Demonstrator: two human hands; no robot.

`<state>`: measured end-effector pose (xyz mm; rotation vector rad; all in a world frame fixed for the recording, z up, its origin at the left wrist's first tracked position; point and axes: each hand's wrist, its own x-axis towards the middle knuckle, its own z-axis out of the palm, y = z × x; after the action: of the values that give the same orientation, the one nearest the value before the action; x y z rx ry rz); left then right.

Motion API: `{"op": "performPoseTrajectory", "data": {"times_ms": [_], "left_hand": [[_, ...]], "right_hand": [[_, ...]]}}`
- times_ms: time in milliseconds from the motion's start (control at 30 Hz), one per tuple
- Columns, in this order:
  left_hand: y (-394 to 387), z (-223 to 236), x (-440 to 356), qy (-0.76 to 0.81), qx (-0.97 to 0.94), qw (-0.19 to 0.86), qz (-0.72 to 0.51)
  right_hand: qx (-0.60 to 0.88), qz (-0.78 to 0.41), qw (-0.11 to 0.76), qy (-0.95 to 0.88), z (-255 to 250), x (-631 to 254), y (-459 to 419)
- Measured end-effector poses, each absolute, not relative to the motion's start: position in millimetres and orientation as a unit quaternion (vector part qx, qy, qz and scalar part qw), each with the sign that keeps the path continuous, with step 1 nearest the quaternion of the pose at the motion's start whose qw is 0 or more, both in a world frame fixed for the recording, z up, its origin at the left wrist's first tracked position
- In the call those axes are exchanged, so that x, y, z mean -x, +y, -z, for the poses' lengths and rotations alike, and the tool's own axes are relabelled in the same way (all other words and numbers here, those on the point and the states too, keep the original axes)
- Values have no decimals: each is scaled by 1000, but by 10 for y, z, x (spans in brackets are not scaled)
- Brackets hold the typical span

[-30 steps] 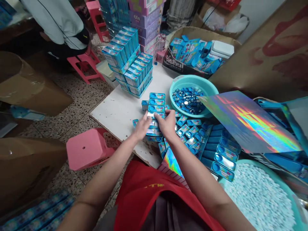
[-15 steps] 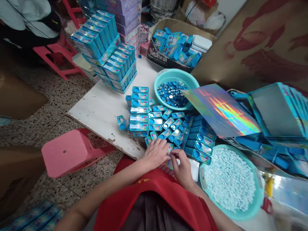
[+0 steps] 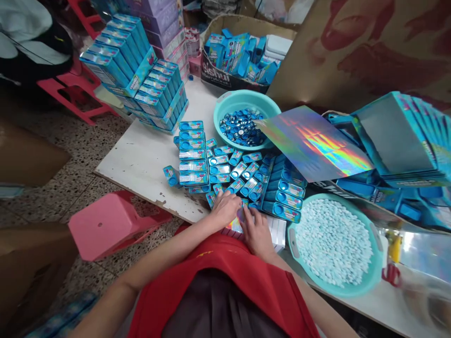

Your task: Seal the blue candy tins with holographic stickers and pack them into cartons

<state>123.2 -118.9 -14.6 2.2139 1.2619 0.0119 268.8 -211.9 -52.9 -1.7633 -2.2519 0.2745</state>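
Note:
My left hand bends over the near edge of the grouped small blue tins, its fingers curled down; what lies under them is hidden. Close beside it, my right hand has its fingers stretched apart and its fingertips down by a shiny rainbow-coloured sheet. One small blue tin shows partly between the two hands. Left of these, more tins stand in a neat row, their lids printed and each bearing a round blue spot.
A turquoise basin holds small blue-and-silver round pieces. Another basin is full of pale candies. Stacked packed tins, a carton, a shiny card and red scissors surround the work. A pink stool stands left.
The view has shifted slightly. My right hand's fingers have gone from a pinch to stretched and lowered, showing more of the shiny sheet. My left hand stays by the tins.

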Motion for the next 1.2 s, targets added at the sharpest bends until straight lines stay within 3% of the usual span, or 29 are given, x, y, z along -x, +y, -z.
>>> {"op": "performPoseTrajectory", "data": {"times_ms": [367,667,867,1067,1200], "left_hand": [[-1181,316,-1253,498,-808,314,-22],[-1177,238,-1252,496,-810,312,-18],[-1172,341,-1271,501,-805,316,-31],[-1165,321,-1225,496,-804,324,-56],[-1169,83,-1087,461,-733,462,-192]], "right_hand": [[558,-112,107,-815,321,-2815,-2097],[591,-72,65,-801,465,-2702,-2068],[555,-74,124,-819,318,-2740,-2127],[577,-167,200,-774,-195,-2768,-1994],[614,-256,264,-698,-485,-2750,-1832]]}}
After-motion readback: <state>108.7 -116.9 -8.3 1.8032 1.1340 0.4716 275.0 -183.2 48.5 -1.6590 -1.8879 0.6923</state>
